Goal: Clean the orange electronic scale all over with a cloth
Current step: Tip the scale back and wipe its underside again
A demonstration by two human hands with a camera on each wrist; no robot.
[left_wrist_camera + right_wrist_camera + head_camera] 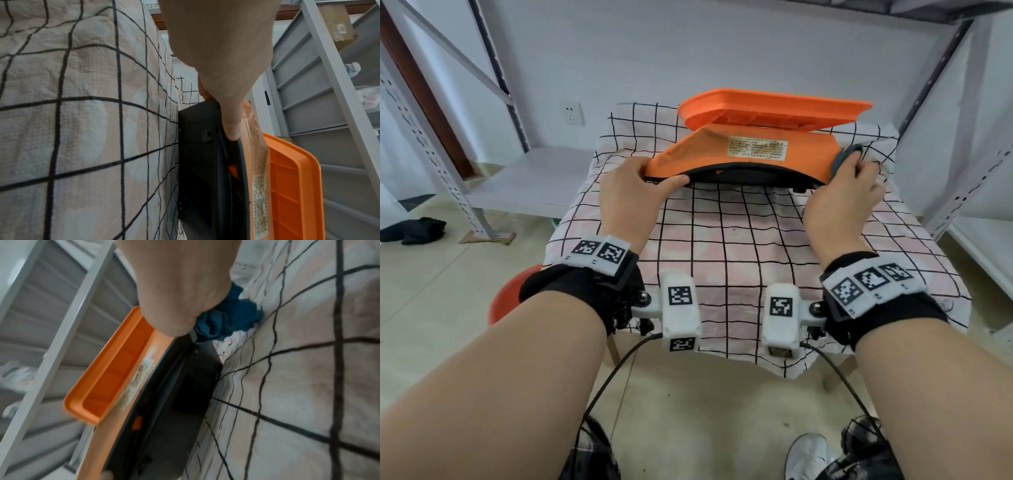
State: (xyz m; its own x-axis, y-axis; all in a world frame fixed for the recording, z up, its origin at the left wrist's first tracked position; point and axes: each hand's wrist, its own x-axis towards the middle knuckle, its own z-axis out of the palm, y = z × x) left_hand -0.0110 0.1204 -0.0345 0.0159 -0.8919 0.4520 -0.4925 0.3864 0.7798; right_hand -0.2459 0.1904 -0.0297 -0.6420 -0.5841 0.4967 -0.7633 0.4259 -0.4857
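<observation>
Scale (743, 154) tipped up on the checked tablecloth (722, 233), its left end gripped by the left hand (631, 195), thumb underneath, blue cloth (846, 157) bunched in the right hand (842, 202) and pressed against its right end

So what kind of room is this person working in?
Probably a storeroom or workroom, not a kitchen: bare metal shelving stands on both sides, the floor is plain tile, and the scale sits on a small table under a checked cloth.
</observation>
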